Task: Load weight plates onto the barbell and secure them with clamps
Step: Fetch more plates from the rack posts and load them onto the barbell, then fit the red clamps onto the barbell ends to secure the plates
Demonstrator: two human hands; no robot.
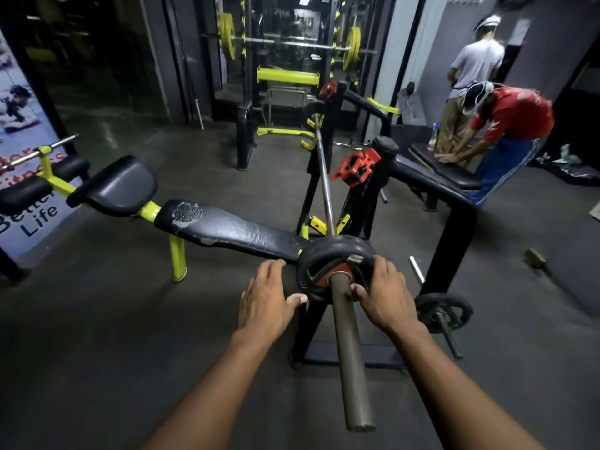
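Observation:
The barbell points toward me, its sleeve end low in the view and its thin shaft running away over the bench rack. A black weight plate with a red centre sits on the sleeve. My left hand lies against the plate's left edge with spread fingers and the thumb touching. My right hand covers the plate's right side, thumb beside the sleeve. A red clamp hangs on the rack upright beyond the plate. Another red clamp sits farther back.
A worn black bench with yellow legs stretches left. A small plate on a peg hangs at the rack's right. Two people stand at back right by another bench. A yellow-plated barbell rests in the far rack.

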